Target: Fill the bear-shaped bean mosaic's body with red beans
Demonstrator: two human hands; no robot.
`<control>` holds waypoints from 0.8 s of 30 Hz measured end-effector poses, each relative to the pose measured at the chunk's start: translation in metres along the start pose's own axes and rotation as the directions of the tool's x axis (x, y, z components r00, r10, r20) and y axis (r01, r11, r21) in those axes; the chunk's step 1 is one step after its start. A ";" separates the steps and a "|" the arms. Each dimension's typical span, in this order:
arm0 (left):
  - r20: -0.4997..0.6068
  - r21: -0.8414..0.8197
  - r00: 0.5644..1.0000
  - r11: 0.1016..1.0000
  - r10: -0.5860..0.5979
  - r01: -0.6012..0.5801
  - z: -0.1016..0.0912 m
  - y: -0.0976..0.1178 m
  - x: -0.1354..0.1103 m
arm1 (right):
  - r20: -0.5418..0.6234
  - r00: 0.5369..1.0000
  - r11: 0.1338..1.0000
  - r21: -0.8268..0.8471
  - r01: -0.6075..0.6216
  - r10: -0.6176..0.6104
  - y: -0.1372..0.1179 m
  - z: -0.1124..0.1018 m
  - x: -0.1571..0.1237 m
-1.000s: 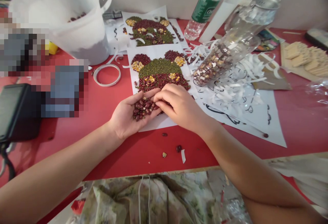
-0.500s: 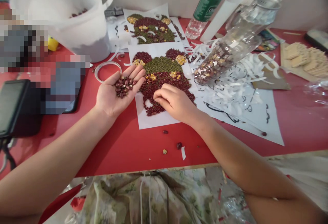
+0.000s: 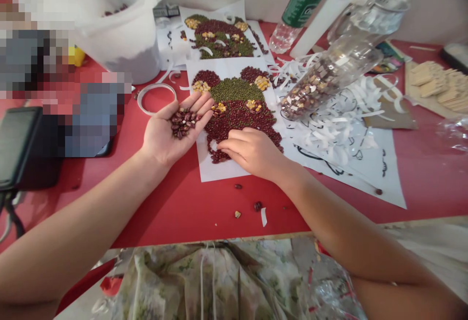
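My left hand (image 3: 161, 137) is palm up, fingers stretched out, and bears a small heap of dark red beans (image 3: 183, 122) with a few pale bits. Under its fingertips lies the left part of a bean picture (image 3: 241, 115) on white paper, made of red beans, green beans and yellow corn kernels. At the lower part of that picture, my right hand (image 3: 256, 151) has thumb and fingers pinched together, the tips beside a small bare white gap (image 3: 214, 144). What sits between those fingertips is too small to make out.
A second bean picture (image 3: 219, 42) lies behind. A white bucket (image 3: 120, 42) stands at the left, near a tape roll (image 3: 157, 99) and a phone (image 3: 91, 120). On the right are a tilted clear bottle of beans (image 3: 314, 83), paper strips (image 3: 340, 120) and a green-labelled bottle (image 3: 300, 8).
My right hand's fingertips have moved slightly left and down over the picture, towards the white gap. My left hand still bears the beans. The whole view has shifted a little.
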State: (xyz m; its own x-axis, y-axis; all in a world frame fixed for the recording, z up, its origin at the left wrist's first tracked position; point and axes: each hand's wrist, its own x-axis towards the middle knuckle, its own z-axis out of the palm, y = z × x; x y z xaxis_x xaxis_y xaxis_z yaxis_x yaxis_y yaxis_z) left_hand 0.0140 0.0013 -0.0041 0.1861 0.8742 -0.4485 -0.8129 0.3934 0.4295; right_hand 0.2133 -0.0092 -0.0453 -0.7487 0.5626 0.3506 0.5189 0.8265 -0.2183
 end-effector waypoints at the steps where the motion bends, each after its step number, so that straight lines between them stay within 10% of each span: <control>1: -0.006 -0.002 1.000 1.000 -0.002 0.002 0.000 0.000 0.000 | 0.004 1.000 1.000 0.006 0.003 -0.003 0.000 -0.002 -0.001; 15: 0.017 0.015 1.000 1.000 -0.015 0.015 -0.001 -0.002 -0.001 | 0.017 1.000 1.000 0.026 0.007 -0.008 -0.008 -0.007 -0.008; 24: 0.011 0.022 0.997 0.997 -0.078 0.078 0.001 -0.010 -0.006 | -0.270 0.936 0.939 0.315 -0.137 0.227 -0.008 -0.017 -0.007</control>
State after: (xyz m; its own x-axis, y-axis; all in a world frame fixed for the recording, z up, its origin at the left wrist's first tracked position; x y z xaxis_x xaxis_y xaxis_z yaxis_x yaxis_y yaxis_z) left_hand 0.0214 -0.0079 -0.0051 0.2554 0.8438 -0.4721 -0.7836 0.4666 0.4102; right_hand 0.2213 -0.0201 -0.0306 -0.4711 0.7092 0.5245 0.4597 0.7049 -0.5402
